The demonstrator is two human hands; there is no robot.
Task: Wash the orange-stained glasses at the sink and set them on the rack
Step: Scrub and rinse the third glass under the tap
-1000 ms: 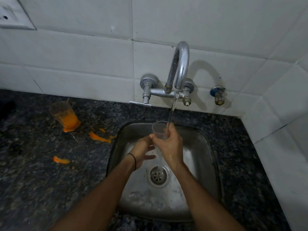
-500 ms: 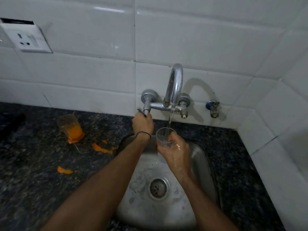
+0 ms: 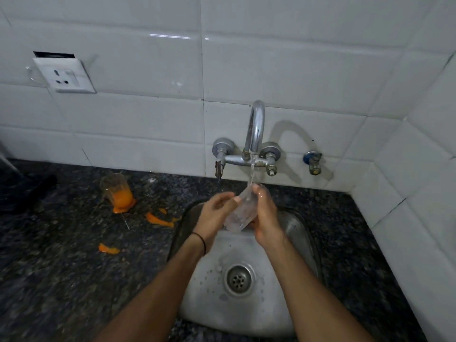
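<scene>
Since the white tiled wall (image 3: 148,119) fills the top half of the view, it dwarfs everything else, and below it the dark speckled desk (image 3: 49,280) runs across to the corner. Set into the desk is the steel sink (image 3: 246,317), with a wall-mounted faucet (image 3: 256,124) above it and a thin stream of water (image 3: 252,171) running from the spout.

Both hands meet over the basin under that stream. The right hand (image 3: 267,215) wraps its fingers around the far side of a clear glass (image 3: 238,213), which is tilted with its mouth up toward the water and its base low. The left hand (image 3: 214,215) has its fingers curled, thumb and fingertips pinching the glass's upper wall near the rim. This glass shows no orange that I can make out, so I judge its rinse to be well along.

A second glass (image 3: 116,188) stands on the desk, left of the sink and near the wall, apart from the hands, with orange liquid in its bottom and a puddle around its base. Smaller orange smears (image 3: 158,219) lie between it and the sink.

As I read it, the task is less than half done: one glass is under water, the stained one is untouched, and neither is on a rack. No rack appears in view, so I cannot tell where the glass will go. The drain (image 3: 238,277) sits open at the basin's centre.
</scene>
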